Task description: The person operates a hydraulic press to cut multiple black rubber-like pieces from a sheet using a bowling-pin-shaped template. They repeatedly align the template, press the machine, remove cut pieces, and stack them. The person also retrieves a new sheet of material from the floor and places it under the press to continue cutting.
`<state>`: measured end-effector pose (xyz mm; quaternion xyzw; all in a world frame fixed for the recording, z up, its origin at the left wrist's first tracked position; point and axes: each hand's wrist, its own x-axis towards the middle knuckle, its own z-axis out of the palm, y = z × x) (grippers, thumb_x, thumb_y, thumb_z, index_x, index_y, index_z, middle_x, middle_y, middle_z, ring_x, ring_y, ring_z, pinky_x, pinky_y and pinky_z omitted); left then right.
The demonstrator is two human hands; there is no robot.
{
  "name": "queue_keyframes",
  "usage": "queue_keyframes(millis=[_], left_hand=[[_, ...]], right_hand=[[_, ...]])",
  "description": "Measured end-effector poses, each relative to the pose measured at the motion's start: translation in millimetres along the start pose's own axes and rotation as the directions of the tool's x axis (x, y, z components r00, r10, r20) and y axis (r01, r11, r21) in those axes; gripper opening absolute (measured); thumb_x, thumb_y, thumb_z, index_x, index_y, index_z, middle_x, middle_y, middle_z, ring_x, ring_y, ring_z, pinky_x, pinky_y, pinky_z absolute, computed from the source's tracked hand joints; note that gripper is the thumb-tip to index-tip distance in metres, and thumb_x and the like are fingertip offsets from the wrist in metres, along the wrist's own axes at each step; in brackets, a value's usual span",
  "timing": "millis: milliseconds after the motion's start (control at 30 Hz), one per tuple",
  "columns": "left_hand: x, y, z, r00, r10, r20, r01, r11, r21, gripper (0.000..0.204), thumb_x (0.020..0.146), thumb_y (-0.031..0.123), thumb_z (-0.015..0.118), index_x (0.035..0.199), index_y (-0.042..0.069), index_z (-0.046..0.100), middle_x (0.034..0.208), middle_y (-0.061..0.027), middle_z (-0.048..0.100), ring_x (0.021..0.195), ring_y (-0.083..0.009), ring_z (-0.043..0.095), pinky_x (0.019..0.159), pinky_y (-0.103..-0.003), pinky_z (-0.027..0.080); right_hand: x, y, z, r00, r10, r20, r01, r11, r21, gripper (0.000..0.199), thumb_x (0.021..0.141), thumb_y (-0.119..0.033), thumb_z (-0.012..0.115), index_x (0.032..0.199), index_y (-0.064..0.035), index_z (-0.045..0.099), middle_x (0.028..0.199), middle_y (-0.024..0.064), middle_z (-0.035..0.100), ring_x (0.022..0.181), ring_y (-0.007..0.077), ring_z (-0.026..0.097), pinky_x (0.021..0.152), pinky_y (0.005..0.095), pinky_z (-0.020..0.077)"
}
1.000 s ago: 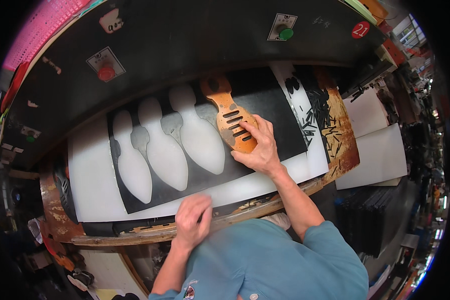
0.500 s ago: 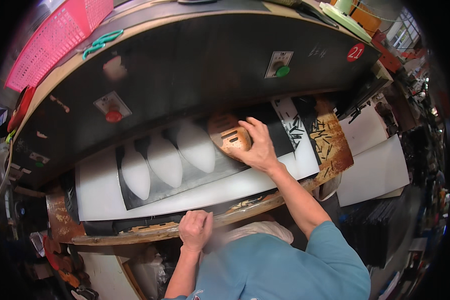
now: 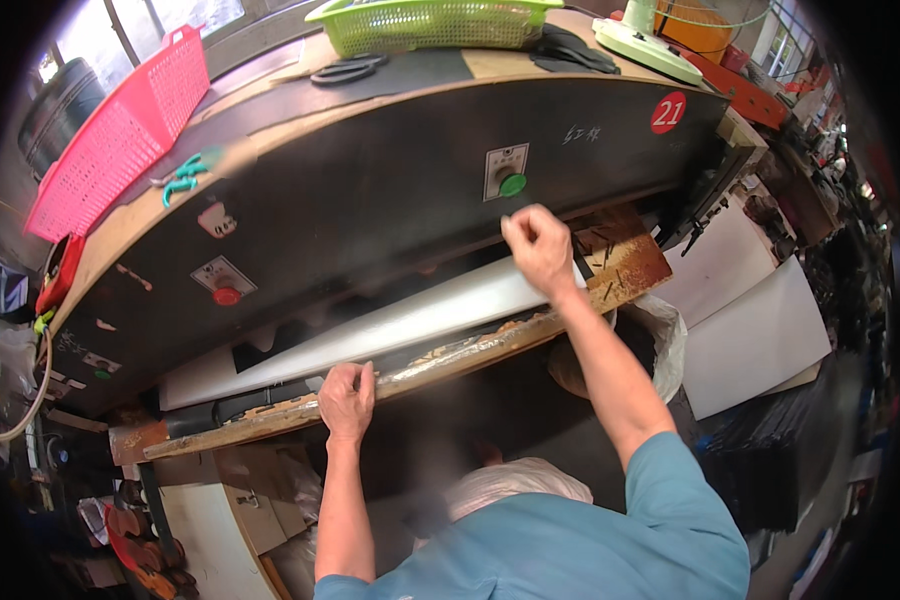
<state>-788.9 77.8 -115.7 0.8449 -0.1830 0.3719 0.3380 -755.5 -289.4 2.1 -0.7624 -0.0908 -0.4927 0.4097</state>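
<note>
My right hand [image 3: 540,250] is raised in front of the black machine panel [image 3: 370,190], just below and right of the green push button [image 3: 512,185]. Its fingers are curled in, and I see nothing in them. Beside the wooden front edge [image 3: 420,375] of the bench is my left hand [image 3: 346,402], its fingers curled closed with nothing visible inside. Behind both hands, a long white board [image 3: 400,318] lies on the bench, its far side hidden under the panel. The orange-brown slotted cutting die and most of the dark sheet are out of sight.
A red button [image 3: 226,296] sits lower left on the panel. On the ledge above are a pink basket [image 3: 120,140], teal-handled snips [image 3: 182,180] and a green basket [image 3: 430,28]. Black scraps lie on the bench's right end [image 3: 630,265]; white sheets [image 3: 755,335] stand beyond.
My right hand has let go of the cutting die and moved up toward the green button. The panel now covers the die and white leaf-shaped areas. The view has shifted, showing more of the ledge.
</note>
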Motion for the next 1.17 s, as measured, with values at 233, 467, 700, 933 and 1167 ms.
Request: queue_keyframes(millis=[233,467,700,933,1167], left_hand=[[9.4,24.2,-0.7,0.999,-0.030,0.041,0.027,0.997,0.070,0.025,0.097,0.024,0.080,0.083,0.005,0.071,0.082,-0.0160,0.071,0.075,-0.0388,0.069,0.069,-0.048,0.055],[1.1,22.2,-0.5,0.996,-0.020,0.083,0.012,0.995,0.099,0.027,0.096,0.025,0.081,0.082,0.005,0.069,0.084,-0.0139,0.070,0.085,-0.0385,0.066,0.077,-0.050,0.052],[-6.9,24.1,3.0,0.997,-0.045,0.068,0.038,0.995,0.092,0.028,0.095,0.025,0.082,0.081,0.005,0.067,0.083,-0.0143,0.067,0.085,-0.0393,0.063,0.076,-0.051,0.049],[-54.0,25.2,0.6,0.988,-0.154,0.031,0.149,0.980,0.133,0.031,0.089,0.029,0.083,0.074,0.008,0.067,0.081,-0.0154,0.067,0.083,-0.0398,0.063,0.075,-0.052,0.049],[-166.6,26.4,-92.3,0.990,-0.110,-0.094,0.120,0.987,0.110,0.028,0.090,0.038,0.077,0.086,0.011,0.072,0.088,-0.0115,0.069,0.092,-0.0360,0.067,0.083,-0.049,0.054]], right_hand=[[-121.2,12.3,-19.3,0.969,-0.209,0.131,0.237,0.937,-0.255,0.010,0.084,-0.008,0.082,0.087,-0.0087,0.072,0.088,0.0053,0.069,0.099,0.0305,0.062,0.092,0.0442,0.0469],[-135.7,8.6,-23.3,0.950,-0.266,0.165,0.298,0.929,-0.219,0.012,0.091,-0.009,0.081,0.102,-0.0069,0.079,0.097,0.0084,0.073,0.117,0.0382,0.065,0.106,0.0497,0.0507],[-145.4,5.9,-25.2,0.961,-0.195,0.196,0.221,0.967,-0.124,0.011,0.091,-0.001,0.077,0.102,-0.0002,0.076,0.094,0.0137,0.071,0.116,0.0414,0.064,0.110,0.0506,0.0501],[-187.4,-2.6,-36.3,0.907,-0.235,0.350,0.321,0.924,-0.210,0.014,0.098,-0.004,0.063,0.105,-0.0011,0.075,0.086,0.0129,0.067,0.091,0.0334,0.066,0.115,0.0542,0.0444],[-266.3,-75.4,-31.2,0.851,-0.019,0.525,-0.001,0.999,0.037,0.024,0.106,-0.004,0.066,0.126,0.0090,0.066,0.127,0.0201,0.064,0.112,0.0358,0.063,0.100,0.0459,0.0530]])
